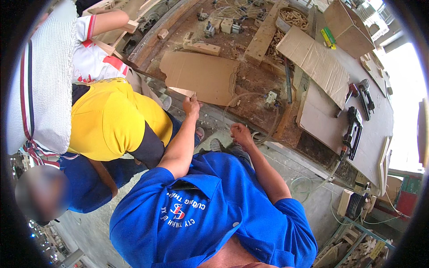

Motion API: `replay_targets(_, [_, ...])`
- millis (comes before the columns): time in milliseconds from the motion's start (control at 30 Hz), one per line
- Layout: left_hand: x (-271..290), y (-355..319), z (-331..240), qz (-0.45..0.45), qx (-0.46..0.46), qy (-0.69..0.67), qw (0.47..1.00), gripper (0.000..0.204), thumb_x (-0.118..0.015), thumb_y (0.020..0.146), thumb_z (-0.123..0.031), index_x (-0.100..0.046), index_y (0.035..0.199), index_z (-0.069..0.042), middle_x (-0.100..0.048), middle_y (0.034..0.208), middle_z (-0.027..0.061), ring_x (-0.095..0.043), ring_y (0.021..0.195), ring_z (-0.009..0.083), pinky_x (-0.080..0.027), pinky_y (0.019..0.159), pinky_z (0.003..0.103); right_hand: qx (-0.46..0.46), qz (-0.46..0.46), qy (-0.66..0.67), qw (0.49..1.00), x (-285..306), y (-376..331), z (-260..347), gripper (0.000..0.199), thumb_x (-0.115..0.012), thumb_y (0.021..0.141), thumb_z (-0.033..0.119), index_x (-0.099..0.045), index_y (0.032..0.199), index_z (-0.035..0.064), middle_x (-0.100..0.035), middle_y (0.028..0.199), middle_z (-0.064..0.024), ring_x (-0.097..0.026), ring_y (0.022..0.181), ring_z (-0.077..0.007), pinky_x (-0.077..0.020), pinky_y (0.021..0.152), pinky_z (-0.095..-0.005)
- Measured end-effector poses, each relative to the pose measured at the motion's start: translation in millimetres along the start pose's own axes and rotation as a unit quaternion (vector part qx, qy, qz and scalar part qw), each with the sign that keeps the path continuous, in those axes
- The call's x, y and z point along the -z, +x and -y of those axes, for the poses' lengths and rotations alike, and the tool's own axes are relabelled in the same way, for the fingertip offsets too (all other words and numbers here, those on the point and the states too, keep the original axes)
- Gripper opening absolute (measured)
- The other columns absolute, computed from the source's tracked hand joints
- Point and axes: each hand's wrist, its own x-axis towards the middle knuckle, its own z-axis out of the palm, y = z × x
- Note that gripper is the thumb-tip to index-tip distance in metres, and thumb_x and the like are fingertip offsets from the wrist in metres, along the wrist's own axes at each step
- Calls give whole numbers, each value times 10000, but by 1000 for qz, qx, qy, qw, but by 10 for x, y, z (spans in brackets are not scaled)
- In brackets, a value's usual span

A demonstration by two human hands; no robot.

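Observation:
My left hand (192,106) is closed on a thin, pale, pointed piece (182,92), whose material I cannot make out. That piece sticks out over the near edge of a cut cardboard sheet (199,76) lying on the workbench (254,85). My right hand (241,134) hangs just off the bench edge with its fingers curled; what is in them, if anything, is hidden. A thin clear hose (276,125) loops on the bench beyond it, next to a small metal fitting (271,99).
Nail guns (354,127) lie on a board at the right, near a long cardboard strip (315,62) and a wooden box (348,29). Wooden dowels (292,18) fill a container at the back. A co-worker in yellow (107,120) stands close on my left, beside another in a wide white hat.

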Motion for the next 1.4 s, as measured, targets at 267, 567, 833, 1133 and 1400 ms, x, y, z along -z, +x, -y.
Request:
replay_targets(267, [-28,230,-41,-16,-62,326,943,303,-699,960,-209,-707,1107,55,-774,1010,241,-758,1000,400,-586,840,488,190,-146,-255,937,28,352,487,371,-693,971,238,-682,1296,58,-763,1122,-207,-733,1047,-364,-558,918,-475])
replay_targets(567, [-1,171,-119,-32,26,65,997,364,-758,944,-255,-637,1134,31,-720,903,149,-705,725,258,-558,555,392,210,-200,-355,889,-128,504,753,219,-754,939,215,-714,1081,54,-730,1006,-206,-707,978,-425,-548,826,-540])
replay_targets(833, [-49,243,-374,-43,102,-1,994,449,-688,960,-262,-587,1342,-47,-701,1227,139,-718,979,323,-630,764,475,257,-171,-377,873,5,791,503,244,-716,940,276,-730,1044,55,-730,1045,-217,-693,1001,-459,-550,835,-565])
replay_targets(1133, [-228,32,-547,-44,36,8,998,317,-654,995,-179,-614,1288,-65,-703,1134,104,-717,885,249,-579,619,381,318,-132,-419,840,17,873,560,205,-611,933,209,-700,995,35,-730,1060,-211,-733,929,-435,-583,770,-579])
replay_targets(1400, [-32,79,-499,3,109,59,992,308,-668,995,-219,-626,1276,-99,-707,1052,70,-687,806,198,-541,586,360,368,-92,-487,787,109,773,733,182,-624,880,162,-715,996,56,-734,967,-193,-747,902,-414,-605,753,-555])
